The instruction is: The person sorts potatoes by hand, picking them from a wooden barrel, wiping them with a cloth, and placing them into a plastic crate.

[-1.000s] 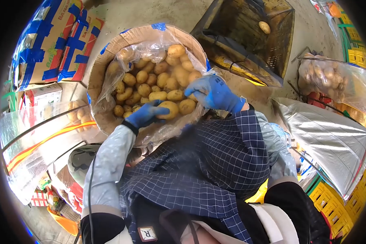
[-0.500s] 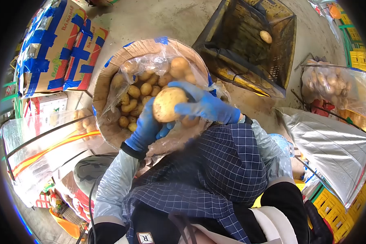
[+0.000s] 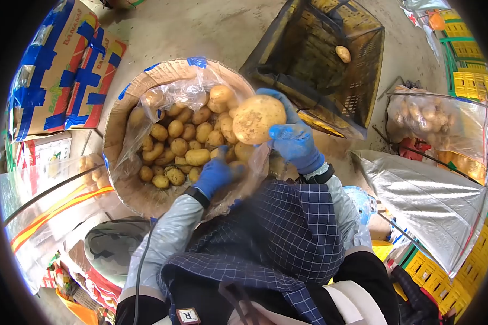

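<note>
Concrete floor (image 3: 211,27), produce stall, seen from above. Right hand (image 3: 290,135), blue glove, fingers curled around large potato (image 3: 258,118), lifted above bag. Left hand (image 3: 217,172), blue glove, loosely curled, resting among potatoes in plastic-lined cardboard box (image 3: 127,184). Dark plastic crate (image 3: 320,65) beyond, one potato inside.

The box (image 3: 126,116) stands on the floor (image 3: 211,27) and holds a bag (image 3: 165,95) full of potatoes (image 3: 180,146). Left of the box lie stacked cartons (image 3: 59,70). Right of and behind the box sits a crate (image 3: 331,59) with one spud (image 3: 342,53) in it. Farther right of the box is a sack (image 3: 436,116) of potatoes. Over the box's right rim the right hand (image 3: 293,141) holds a big potato (image 3: 258,118); the left hand (image 3: 216,173) rests at the box's near edge, among the potatoes.
</note>
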`<action>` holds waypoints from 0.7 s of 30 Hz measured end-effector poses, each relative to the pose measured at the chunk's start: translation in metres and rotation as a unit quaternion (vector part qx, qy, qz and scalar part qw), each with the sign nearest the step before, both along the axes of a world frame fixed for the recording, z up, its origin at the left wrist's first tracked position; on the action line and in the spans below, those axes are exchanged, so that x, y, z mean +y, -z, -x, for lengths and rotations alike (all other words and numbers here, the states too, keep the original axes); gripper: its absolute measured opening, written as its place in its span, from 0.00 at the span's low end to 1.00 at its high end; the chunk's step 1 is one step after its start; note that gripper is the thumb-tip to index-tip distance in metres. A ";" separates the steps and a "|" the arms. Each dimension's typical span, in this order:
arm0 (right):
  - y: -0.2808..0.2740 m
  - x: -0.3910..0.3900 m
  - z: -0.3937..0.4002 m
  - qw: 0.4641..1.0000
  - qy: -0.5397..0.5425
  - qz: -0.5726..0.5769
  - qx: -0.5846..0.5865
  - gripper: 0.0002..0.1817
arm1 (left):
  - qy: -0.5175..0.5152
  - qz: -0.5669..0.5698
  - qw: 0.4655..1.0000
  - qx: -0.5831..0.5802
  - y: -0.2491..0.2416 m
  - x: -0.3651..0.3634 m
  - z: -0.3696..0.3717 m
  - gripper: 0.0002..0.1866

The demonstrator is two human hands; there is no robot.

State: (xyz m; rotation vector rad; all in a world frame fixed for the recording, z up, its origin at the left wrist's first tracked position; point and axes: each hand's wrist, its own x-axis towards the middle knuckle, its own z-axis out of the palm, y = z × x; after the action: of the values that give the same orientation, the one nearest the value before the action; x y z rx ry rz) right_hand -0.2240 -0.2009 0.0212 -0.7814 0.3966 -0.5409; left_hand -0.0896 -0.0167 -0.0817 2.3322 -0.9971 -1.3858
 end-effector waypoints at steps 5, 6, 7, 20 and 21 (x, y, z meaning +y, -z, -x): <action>-0.006 -0.057 0.014 0.931 0.246 0.192 0.190 0.39 | 0.010 0.028 0.999 0.043 0.006 0.013 0.020 0.41; 0.013 -0.081 0.022 0.860 0.290 0.320 0.272 0.40 | -0.012 0.027 0.997 0.076 0.000 0.016 0.016 0.39; 0.030 -0.103 0.030 0.775 0.298 0.422 0.364 0.41 | -0.032 0.029 0.993 0.109 -0.006 0.016 0.011 0.36; 0.093 -0.116 0.027 0.697 0.196 0.457 0.517 0.22 | 0.032 -0.019 0.993 0.115 -0.012 0.009 0.002 0.36; 0.081 -0.105 0.019 0.729 0.210 0.438 0.482 0.20 | -0.001 0.012 0.981 0.193 -0.001 0.012 -0.001 0.35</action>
State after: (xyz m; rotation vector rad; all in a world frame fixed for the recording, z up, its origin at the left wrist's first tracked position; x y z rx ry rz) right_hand -0.2433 -0.3059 -0.0596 -1.9359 1.3708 -0.7185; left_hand -0.0891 -0.0042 -0.0810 1.9369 -0.8862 -1.7260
